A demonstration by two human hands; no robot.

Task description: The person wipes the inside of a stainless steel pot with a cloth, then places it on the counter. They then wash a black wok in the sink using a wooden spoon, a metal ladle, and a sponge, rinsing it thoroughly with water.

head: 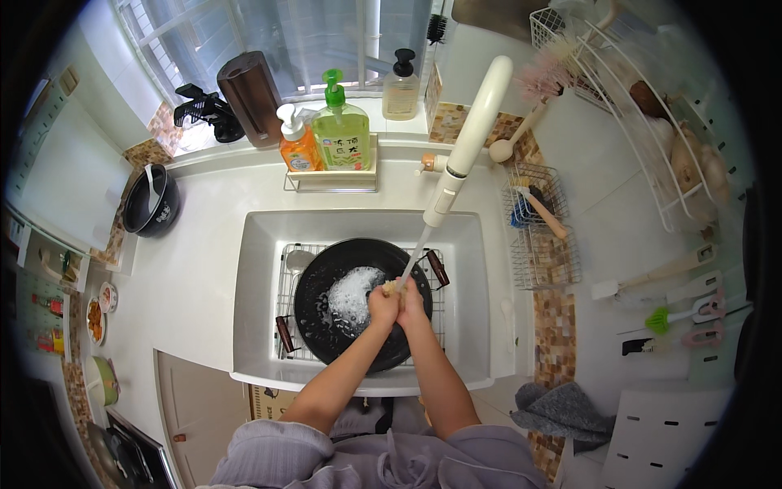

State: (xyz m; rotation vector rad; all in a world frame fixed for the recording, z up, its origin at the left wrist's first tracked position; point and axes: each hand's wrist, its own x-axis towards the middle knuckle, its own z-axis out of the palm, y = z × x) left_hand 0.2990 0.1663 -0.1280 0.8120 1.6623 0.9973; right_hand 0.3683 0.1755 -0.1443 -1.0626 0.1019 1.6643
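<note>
Under the running faucet (455,165), my left hand (383,307) and my right hand (413,304) press together around a pale yellowish scrubber, perhaps a loofah (390,286). Most of it is hidden by my fingers. The water stream (413,257) falls right onto it. Below my hands lies a round black pan (324,275) with white suds and water (354,296) inside. The pan rests on a wire rack with dark brown handles (437,268) in the white sink (263,257). A ladle-like metal utensil (299,261) shows partly beside the pan.
Behind the sink, a rack (333,181) holds a green soap bottle (342,137) and an orange pump bottle (299,147). A black pot (151,200) with a white spoon stands on the left counter. Wire baskets (544,257) with brushes hang at the right wall, above a grey cloth (565,412).
</note>
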